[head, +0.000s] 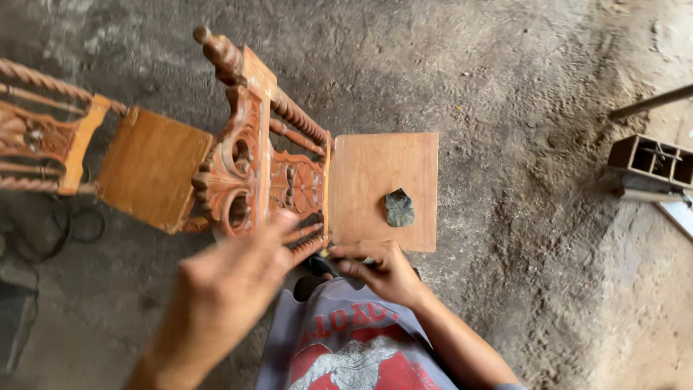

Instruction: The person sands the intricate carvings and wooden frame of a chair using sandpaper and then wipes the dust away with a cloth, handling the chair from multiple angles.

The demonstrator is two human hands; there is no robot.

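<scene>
A carved wooden chair (375,180) stands on the floor in front of me, its ornate back (249,159) to the left and its flat seat to the right. A dark crumpled scrap (399,208) lies on the seat. My left hand (227,285) is raised and blurred, fingers spread, its fingertips at the lower edge of the carved back. My right hand (382,271) rests at the near edge of the seat, fingers curled around something small that I cannot make out.
A second carved chair (144,166) stands to the left, touching the first. A dark cable (65,231) loops on the dusty floor at the left. A hollow brick (650,162) and a metal rod (650,102) lie at the right.
</scene>
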